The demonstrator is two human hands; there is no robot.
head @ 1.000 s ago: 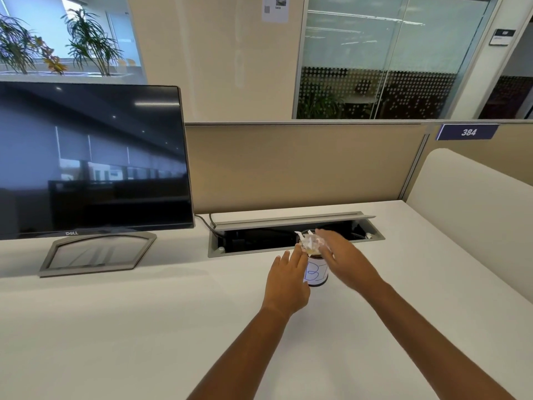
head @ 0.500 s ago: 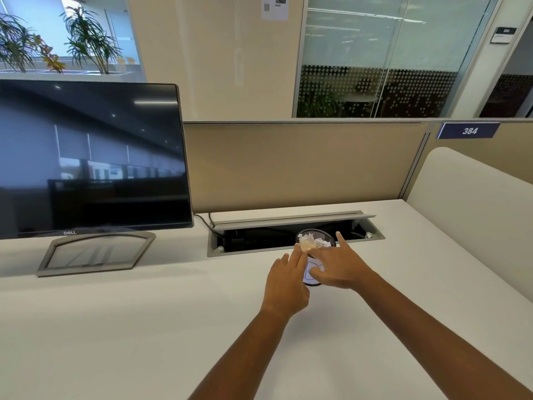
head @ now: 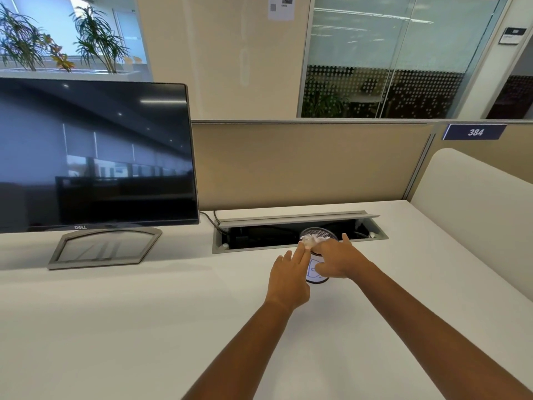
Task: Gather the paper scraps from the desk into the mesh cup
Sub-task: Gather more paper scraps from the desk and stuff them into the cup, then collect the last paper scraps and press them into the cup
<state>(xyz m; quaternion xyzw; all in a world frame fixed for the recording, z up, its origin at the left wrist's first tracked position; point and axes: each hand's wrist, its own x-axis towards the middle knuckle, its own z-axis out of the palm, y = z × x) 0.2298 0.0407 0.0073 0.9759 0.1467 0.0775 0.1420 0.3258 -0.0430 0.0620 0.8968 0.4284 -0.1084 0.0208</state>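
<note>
White desk (head: 115,327) was seen filling most of the shot, backed by a beige partition (head: 302,163) with a "384" sign (head: 474,132) stuck on at the right. A dark monitor (head: 95,157) was parked at the left on its grey stand (head: 103,246). An open cable tray (head: 259,243) was sunk into the desk just right of it, lid tipped up at the back.

Both arms were stretched out toward the middle of the desk. The left hand (head: 288,275) was laid flat against the left side of the cup (head: 318,280), fingers pretty much straight and held together, nothing gripped, with the fingertips touching the scraps (head: 311,240) at the rim. The cup was gripped from the right by the right hand (head: 337,259). Its thumb was laid across the front and its index finger was stuck straight up past the rim. The other fingers were tucked round the far side, so not much of them could be made out.

The cup itself was stood upright on the desk, right at the front edge of the tray, sandwiched between the two hands. Some white paper with blue scribble was showing on its front. The scraps were bunched up white in the cup's mouth, heaped toward the left of the rim.
</note>
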